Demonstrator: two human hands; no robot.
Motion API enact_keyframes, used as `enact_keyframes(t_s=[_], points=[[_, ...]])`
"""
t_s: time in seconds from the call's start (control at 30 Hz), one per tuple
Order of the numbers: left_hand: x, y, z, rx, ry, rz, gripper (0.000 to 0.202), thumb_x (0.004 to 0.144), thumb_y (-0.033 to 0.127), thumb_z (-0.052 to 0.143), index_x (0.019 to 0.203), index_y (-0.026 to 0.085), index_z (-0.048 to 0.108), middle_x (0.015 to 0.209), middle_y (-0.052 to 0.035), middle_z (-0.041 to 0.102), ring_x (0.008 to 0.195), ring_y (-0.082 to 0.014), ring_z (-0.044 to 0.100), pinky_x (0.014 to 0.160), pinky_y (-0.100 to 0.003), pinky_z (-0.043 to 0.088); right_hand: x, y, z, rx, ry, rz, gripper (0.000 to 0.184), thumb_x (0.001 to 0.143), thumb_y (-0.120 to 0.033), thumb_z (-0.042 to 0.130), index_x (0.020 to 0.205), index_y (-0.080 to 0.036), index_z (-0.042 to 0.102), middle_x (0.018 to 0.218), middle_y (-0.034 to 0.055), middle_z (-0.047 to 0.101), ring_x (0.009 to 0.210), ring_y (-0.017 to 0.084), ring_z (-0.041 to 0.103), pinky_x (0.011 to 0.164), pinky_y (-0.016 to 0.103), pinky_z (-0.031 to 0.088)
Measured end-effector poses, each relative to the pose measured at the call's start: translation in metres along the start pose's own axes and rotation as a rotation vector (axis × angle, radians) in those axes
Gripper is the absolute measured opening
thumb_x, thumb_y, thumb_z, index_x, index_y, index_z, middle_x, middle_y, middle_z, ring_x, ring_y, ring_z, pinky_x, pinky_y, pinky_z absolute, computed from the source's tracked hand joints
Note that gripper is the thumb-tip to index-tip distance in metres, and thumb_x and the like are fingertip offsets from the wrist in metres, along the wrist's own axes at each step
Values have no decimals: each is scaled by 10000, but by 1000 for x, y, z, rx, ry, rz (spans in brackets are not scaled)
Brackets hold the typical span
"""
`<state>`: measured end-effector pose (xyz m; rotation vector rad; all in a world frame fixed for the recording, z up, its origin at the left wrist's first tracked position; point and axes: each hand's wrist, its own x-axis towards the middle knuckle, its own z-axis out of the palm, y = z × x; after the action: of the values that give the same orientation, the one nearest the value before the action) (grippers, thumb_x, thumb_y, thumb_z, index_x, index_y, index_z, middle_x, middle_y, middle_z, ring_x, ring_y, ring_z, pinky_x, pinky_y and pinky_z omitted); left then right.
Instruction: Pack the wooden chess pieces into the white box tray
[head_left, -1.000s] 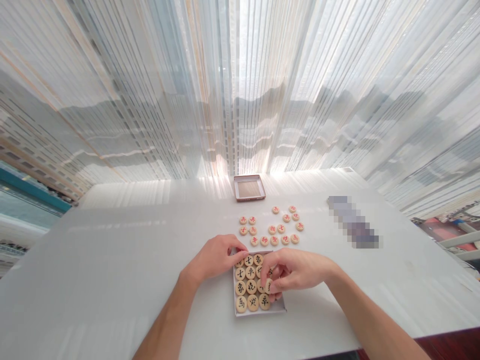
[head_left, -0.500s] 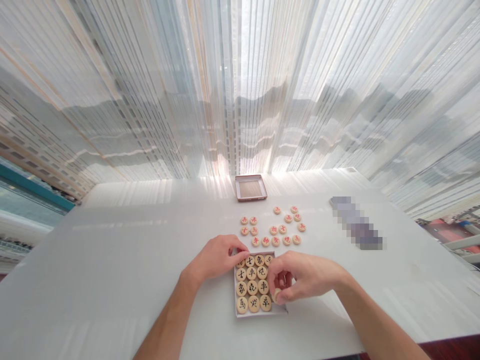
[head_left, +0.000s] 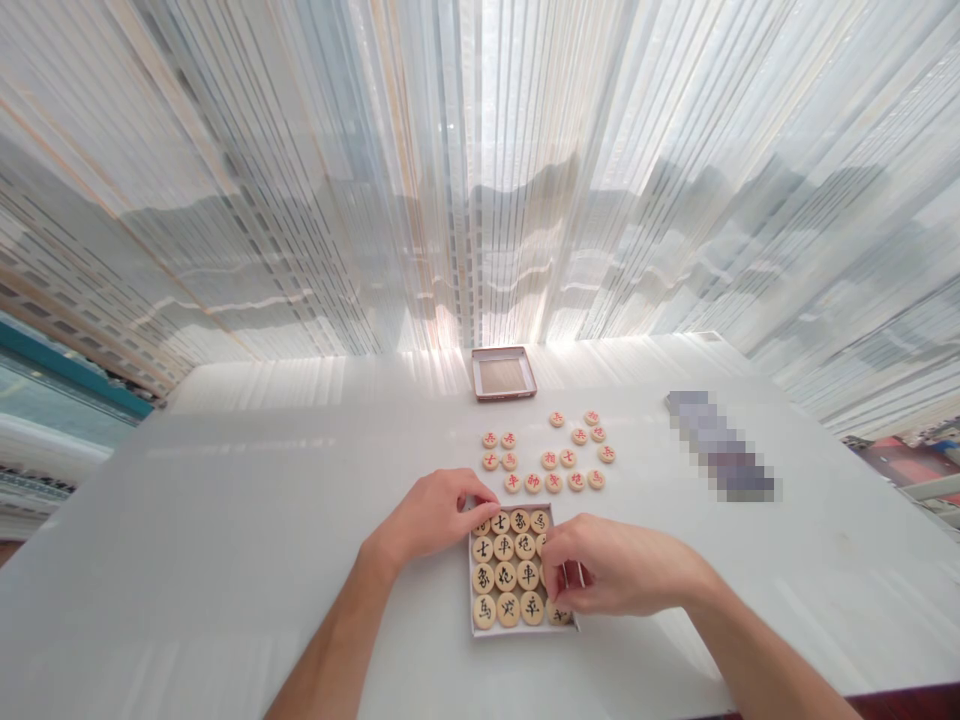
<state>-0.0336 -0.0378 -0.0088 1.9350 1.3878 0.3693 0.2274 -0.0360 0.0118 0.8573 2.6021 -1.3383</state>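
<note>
A shallow white box (head_left: 525, 632) lies on the table in front of me, filled with rows of round xiangqi pieces (head_left: 505, 577) with black characters. My left hand (head_left: 442, 512) grips the box's far left corner between thumb and fingers, partly covering the piece there. Over the right side of the box is my right hand (head_left: 600, 565), its fingers pinched on a xiangqi piece (head_left: 559, 612) lying in the near right corner. The hand hides part of the right column. Beyond the box, several red-lettered pieces (head_left: 553, 483) rest face up on the table in loose groups.
An open box lid (head_left: 504, 378) with a brown rim lies near the far edge of the white table (head_left: 300, 450). To the right is a blurred-out dark object (head_left: 720, 445). Sheer striped curtains (head_left: 450, 180) hang behind the table.
My right hand has lowered the tilted piece into the box's near right corner, where it now lies nearly flat. The left hand stays at the far left corner.
</note>
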Motion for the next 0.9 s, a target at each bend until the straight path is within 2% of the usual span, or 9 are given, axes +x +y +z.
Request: enact_keyframes(t_s=[0.27,0.47,0.6,0.9], points=[[0,2,0,0,7,1,286,913,471,562,921,285,780,906,6,722,752,-159,586,679,-265,441,2,2,7,-48,15,-14,131,769,-112,631,808,-192,727,814,4,696,664,112,598,606,188,435],[1,1,0,4,3,3,313,913,484,550,925,273,781,900,-5,722,744,-163,584,683,-270,446,1,-1,3,-62,37,-13,137,760,-99,613,817,-190,697,818,3,673,665,112,577,596,193,414],[1,0,1,2,11,12,273,909,461,566,917,291,780,890,12,719,740,-155,584,682,-265,439,0,-3,2,-87,82,15,95,739,-102,630,771,-191,644,790,-13,636,644,102,525,561,191,367],[0,-1,2,5,14,12,244,914,436,576,910,295,774,898,22,718,742,-151,583,686,-261,433,2,-2,5,-75,65,78,90,748,-138,666,743,-193,596,748,-46,604,624,85,490,533,194,334]])
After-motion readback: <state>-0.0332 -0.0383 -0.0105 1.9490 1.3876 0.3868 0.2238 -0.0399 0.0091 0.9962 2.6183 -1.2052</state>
